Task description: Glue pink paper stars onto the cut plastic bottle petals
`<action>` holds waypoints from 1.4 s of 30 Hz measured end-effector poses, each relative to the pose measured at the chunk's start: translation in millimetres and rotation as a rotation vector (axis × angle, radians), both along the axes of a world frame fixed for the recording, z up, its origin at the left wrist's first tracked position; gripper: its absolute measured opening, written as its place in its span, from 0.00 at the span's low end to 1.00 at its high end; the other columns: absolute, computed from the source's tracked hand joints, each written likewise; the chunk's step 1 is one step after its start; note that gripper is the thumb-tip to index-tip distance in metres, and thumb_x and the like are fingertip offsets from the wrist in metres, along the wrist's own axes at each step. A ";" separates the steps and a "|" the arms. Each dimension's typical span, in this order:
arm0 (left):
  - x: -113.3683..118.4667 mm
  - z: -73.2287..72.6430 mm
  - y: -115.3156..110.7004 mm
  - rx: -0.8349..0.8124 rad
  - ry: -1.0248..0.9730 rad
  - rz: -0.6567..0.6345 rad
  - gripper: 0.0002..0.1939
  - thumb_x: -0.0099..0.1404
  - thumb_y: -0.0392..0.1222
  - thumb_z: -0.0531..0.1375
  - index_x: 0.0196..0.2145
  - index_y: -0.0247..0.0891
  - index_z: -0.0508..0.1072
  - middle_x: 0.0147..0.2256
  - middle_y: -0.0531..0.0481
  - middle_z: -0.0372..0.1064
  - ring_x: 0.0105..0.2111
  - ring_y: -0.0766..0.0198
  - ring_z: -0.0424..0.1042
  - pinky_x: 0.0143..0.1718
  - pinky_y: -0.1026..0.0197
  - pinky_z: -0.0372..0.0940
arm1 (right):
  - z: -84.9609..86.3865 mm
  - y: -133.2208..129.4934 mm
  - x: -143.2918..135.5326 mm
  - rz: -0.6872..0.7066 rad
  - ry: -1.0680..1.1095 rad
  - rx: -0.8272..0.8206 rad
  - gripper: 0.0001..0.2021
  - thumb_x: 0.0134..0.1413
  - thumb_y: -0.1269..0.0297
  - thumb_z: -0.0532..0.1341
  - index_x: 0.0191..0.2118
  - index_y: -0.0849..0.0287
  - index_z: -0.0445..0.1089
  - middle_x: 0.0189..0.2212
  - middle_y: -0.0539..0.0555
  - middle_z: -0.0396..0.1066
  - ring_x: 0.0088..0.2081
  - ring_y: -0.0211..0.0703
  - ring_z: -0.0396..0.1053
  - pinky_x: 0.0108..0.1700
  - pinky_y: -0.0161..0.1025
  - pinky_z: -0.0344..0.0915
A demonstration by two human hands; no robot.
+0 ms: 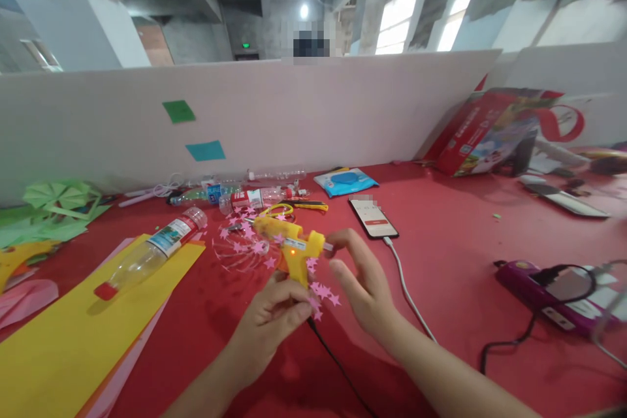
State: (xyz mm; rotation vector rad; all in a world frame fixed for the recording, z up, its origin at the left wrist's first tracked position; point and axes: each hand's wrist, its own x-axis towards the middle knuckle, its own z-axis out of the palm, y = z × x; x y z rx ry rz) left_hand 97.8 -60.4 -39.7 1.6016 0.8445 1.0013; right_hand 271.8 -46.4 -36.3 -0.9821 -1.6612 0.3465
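Two hands: the left hand is grasping the glue gun by its handle; the right hand is closing around nothing, thumb and forefinger parting, the forefinger tip reaching the glue stick at the gun's back end, though I cannot tell whether it is touching.
Glue gun: it is hanging just above the table, nozzle pointing left, an orange light glowing on its side, a black cord trailing below.
Table: its red surface is stretching out on every side of the glue gun.
Pink stars: they are dotting clear strips behind and around the glue gun.
Left of the glue gun: a bottle with a red cap is lying on yellow paper.
Right of the glue gun: a phone is lying with a white cable running from it; farther out, a purple power strip is resting.
Beyond the glue gun: a packet is lying before a white partition, which is bearing green and blue paper pieces.
Room: high beyond the glue gun, a lamp is shining, a green sign is glowing, and daylight is entering through windows among bare concrete beams.
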 end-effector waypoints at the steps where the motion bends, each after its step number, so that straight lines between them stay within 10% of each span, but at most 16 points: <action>1: -1.8 -0.4 1.2 0.039 0.020 0.028 0.08 0.61 0.45 0.59 0.28 0.42 0.74 0.32 0.51 0.69 0.40 0.61 0.65 0.44 0.61 0.60 | 4.1 0.1 3.4 -0.033 -0.049 0.078 0.05 0.60 0.62 0.53 0.38 0.57 0.63 0.33 0.53 0.66 0.37 0.43 0.65 0.40 0.41 0.62; 15: -0.6 -7.3 -5.8 0.102 0.119 -0.044 0.08 0.63 0.44 0.58 0.28 0.41 0.74 0.34 0.49 0.69 0.40 0.61 0.66 0.43 0.61 0.61 | 19.6 4.1 19.6 -0.124 -0.509 0.597 0.06 0.60 0.74 0.52 0.32 0.58 0.61 0.24 0.53 0.67 0.27 0.41 0.59 0.34 0.40 0.58; 25: 1.2 -0.9 -6.3 0.347 0.366 0.047 0.09 0.63 0.41 0.56 0.28 0.41 0.74 0.28 0.50 0.69 0.33 0.62 0.66 0.35 0.63 0.62 | 5.3 -9.9 -7.7 0.168 0.406 -0.398 0.24 0.63 0.49 0.48 0.18 0.56 0.55 0.15 0.46 0.55 0.19 0.35 0.54 0.23 0.34 0.53; 42: 6.4 -2.8 -6.4 0.363 0.404 0.068 0.09 0.64 0.40 0.56 0.28 0.42 0.74 0.28 0.50 0.69 0.33 0.62 0.66 0.35 0.63 0.62 | 10.1 -6.4 -4.2 0.519 0.790 -0.728 0.24 0.59 0.45 0.51 0.18 0.56 0.53 0.08 0.40 0.46 0.14 0.31 0.42 0.22 0.33 0.50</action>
